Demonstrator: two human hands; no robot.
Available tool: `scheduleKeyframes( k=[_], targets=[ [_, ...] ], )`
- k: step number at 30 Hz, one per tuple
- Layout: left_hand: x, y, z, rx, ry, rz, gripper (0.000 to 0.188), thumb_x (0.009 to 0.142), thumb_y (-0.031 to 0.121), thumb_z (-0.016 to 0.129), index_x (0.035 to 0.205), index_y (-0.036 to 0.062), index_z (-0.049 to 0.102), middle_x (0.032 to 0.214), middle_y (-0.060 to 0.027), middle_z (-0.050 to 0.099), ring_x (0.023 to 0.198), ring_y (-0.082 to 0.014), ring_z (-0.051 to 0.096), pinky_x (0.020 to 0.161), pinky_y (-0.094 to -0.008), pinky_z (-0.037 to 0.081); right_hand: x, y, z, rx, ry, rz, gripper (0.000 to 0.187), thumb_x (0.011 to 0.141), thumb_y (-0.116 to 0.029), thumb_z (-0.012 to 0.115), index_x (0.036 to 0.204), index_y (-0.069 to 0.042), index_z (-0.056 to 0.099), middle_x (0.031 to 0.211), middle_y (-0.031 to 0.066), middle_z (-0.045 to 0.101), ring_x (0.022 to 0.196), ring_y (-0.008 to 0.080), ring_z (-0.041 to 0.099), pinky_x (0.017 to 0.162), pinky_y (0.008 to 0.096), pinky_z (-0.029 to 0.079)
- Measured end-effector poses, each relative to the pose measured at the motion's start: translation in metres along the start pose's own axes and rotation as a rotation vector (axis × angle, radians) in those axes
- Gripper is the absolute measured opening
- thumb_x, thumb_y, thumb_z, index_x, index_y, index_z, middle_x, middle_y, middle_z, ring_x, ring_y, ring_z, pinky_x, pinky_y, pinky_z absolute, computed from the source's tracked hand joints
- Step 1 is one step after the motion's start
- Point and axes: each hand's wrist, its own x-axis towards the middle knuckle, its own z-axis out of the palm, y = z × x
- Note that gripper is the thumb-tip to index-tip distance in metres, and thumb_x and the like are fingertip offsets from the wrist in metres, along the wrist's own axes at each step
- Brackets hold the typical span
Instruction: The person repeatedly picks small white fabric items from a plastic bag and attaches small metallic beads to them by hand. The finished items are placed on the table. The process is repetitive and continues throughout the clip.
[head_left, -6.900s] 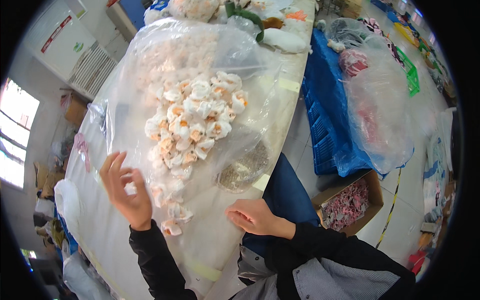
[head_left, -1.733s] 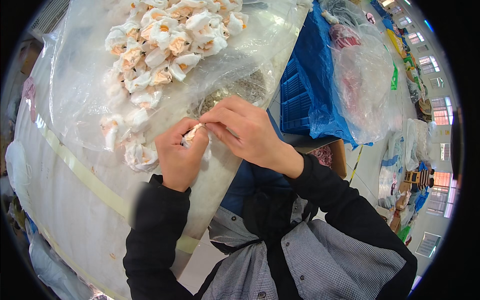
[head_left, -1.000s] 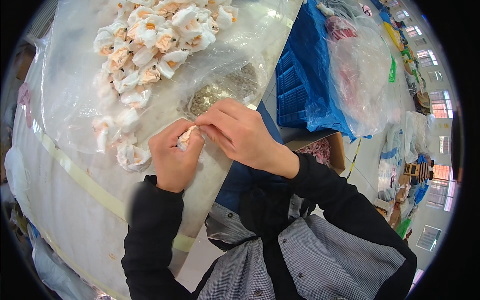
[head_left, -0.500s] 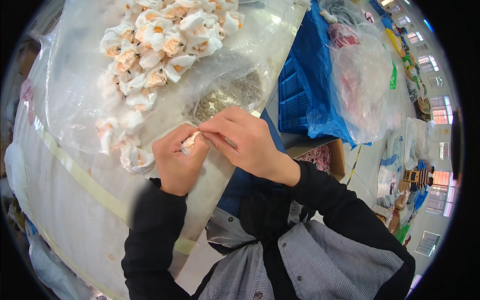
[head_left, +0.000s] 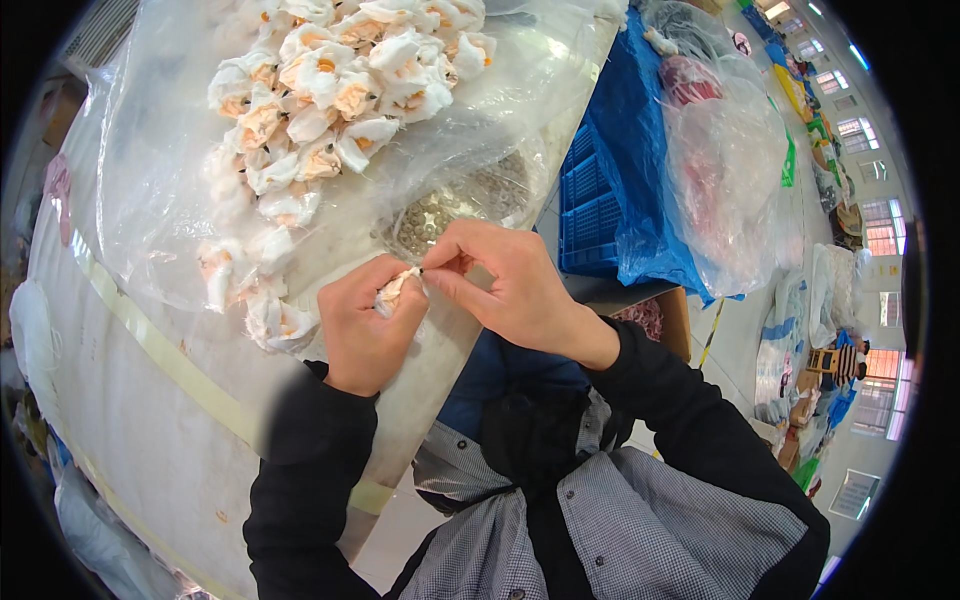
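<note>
My left hand (head_left: pixel 368 325) is closed around a cream artificial flower (head_left: pixel 393 292), whose end pokes out between thumb and forefinger. Right beside it, the thumb and forefinger of my right hand (head_left: pixel 500 285) pinch at the flower's end. A tiny dark bit shows at those fingertips, too small to name. Just beyond my hands, a clear plastic bag (head_left: pixel 455 208) holds many small, pale, shiny pieces. Farther off lies a heap of white and peach artificial flowers (head_left: pixel 335 90). A few more flowers (head_left: pixel 278 322) lie close to my left hand.
The pale table (head_left: pixel 190 470) has yellowish tape (head_left: pixel 170 355) across it and clear plastic sheeting (head_left: pixel 150 170) under the flowers. Right of the table stand a blue crate (head_left: pixel 588 210) with a blue liner, a clear bag of pinkish material (head_left: pixel 715 180) and a cardboard box (head_left: pixel 676 322).
The right fingertips have drawn slightly away from the left thumb, and a tiny dark bit now shows between them. The left hand keeps its hold on the flower.
</note>
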Motion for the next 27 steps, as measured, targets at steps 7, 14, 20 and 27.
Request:
scheduleKeyframes(
  k=[7,14,20,27],
  targets=[
    [-0.001,-0.003,-0.001,0.019,-0.056,0.028,0.009,0.087,0.006,0.068,0.089,-0.0032,0.069,0.073,-0.0131,0.064,0.062,-0.0192,0.060,0.063,-0.0312,0.049,0.007,0.007,-0.008,0.055,-0.138,-0.023,0.008,0.091,0.000,0.072,0.098,0.000,0.067,0.086,0.0093,0.066,0.077,0.0198,0.068,0.071,0.0299,0.053],
    [-0.002,-0.006,0.000,0.070,-0.082,0.113,0.010,0.085,0.005,0.068,0.091,-0.0022,0.070,0.077,-0.0159,0.066,0.065,-0.0285,0.065,0.063,-0.0348,0.051,0.014,0.013,-0.013,0.056,-0.251,-0.074,0.009,0.090,-0.002,0.072,0.096,-0.002,0.065,0.084,0.0107,0.065,0.074,0.0247,0.064,0.068,0.0341,0.050],
    [-0.003,-0.006,0.002,0.097,-0.116,0.156,0.007,0.086,0.004,0.064,0.088,-0.0027,0.067,0.071,-0.0111,0.057,0.061,-0.0205,0.054,0.060,-0.0322,0.044,0.007,0.018,-0.012,0.092,-0.239,-0.146,0.012,0.089,-0.002,0.070,0.093,-0.002,0.059,0.082,0.0137,0.063,0.073,0.0321,0.062,0.065,0.0388,0.047],
    [-0.004,-0.004,0.000,0.101,-0.153,0.134,0.011,0.084,0.005,0.069,0.093,-0.0007,0.072,0.077,-0.0156,0.067,0.066,-0.0296,0.067,0.063,-0.0356,0.052,0.003,0.018,-0.015,0.045,-0.268,-0.107,0.012,0.090,0.000,0.071,0.101,-0.001,0.067,0.091,0.0111,0.066,0.085,0.0274,0.068,0.073,0.0353,0.053]
  ],
)
